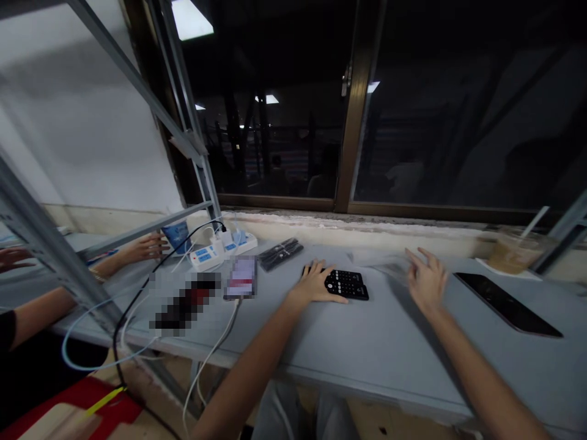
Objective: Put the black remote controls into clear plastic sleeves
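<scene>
My left hand point(315, 283) lies flat on the grey table point(367, 348), fingers resting on the left end of a black calculator point(347, 284). To the right, my right hand point(426, 280) hovers just above the table with fingers spread, holding nothing; it is slightly blurred. A crumpled clear plastic wrapper point(380, 263) lies between that hand and the calculator. A dark phone point(507, 304) lies flat further right.
A phone on a white cable point(241, 278), a black flat case point(280, 253) and a white power strip point(220, 250) sit left of the calculator. An iced drink cup with straw point(516, 252) stands at far right. Another person's hand point(147, 247) reaches in at the left behind metal shelf struts.
</scene>
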A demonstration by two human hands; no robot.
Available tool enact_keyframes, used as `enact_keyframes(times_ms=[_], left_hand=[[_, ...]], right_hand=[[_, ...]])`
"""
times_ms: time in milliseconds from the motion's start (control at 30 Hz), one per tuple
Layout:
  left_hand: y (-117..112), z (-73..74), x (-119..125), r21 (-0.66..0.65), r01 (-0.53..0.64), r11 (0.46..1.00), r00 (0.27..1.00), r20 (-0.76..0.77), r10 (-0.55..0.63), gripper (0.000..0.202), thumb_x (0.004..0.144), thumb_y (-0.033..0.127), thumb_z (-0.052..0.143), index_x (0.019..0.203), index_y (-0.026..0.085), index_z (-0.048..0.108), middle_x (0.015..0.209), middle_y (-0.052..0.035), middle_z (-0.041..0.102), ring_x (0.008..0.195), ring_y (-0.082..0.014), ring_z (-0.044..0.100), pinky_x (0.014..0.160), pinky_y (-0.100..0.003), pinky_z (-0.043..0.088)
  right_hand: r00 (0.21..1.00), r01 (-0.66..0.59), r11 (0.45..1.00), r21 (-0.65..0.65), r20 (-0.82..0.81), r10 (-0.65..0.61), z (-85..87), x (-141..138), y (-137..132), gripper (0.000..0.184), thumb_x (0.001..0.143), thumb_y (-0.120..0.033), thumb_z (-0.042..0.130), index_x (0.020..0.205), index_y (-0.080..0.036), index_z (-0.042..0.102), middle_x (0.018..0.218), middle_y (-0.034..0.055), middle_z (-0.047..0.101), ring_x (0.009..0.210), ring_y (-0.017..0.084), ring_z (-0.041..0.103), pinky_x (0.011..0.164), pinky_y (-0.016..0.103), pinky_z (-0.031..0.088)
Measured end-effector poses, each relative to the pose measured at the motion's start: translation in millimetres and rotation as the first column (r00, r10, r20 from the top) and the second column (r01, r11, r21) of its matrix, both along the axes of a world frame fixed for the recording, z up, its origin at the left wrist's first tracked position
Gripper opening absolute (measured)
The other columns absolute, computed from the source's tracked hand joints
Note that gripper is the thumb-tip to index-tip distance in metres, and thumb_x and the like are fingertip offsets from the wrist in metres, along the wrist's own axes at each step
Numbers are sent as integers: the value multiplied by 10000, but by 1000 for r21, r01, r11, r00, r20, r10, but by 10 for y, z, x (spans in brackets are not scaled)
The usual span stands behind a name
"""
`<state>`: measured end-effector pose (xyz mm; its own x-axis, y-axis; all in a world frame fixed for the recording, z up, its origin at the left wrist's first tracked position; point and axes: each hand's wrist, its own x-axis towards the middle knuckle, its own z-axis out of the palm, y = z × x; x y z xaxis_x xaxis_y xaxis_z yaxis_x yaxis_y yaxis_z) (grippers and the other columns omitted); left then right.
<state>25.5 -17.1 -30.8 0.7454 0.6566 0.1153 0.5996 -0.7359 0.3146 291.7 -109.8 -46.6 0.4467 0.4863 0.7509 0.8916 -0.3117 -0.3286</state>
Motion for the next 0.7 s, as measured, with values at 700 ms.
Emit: enact_keyframes(times_ms=[700], left_hand=[[166, 45, -9, 161, -406, 900, 906, 203, 372, 567, 848, 466, 355, 1322, 157, 390, 1426, -95, 323, 1363, -254, 108, 1106, -425, 115]], right_hand=[[972, -223, 963, -153, -106, 209, -96, 28, 30, 338, 780, -345, 411, 915, -213, 691, 924, 64, 687, 708, 217, 619, 612, 320, 462]])
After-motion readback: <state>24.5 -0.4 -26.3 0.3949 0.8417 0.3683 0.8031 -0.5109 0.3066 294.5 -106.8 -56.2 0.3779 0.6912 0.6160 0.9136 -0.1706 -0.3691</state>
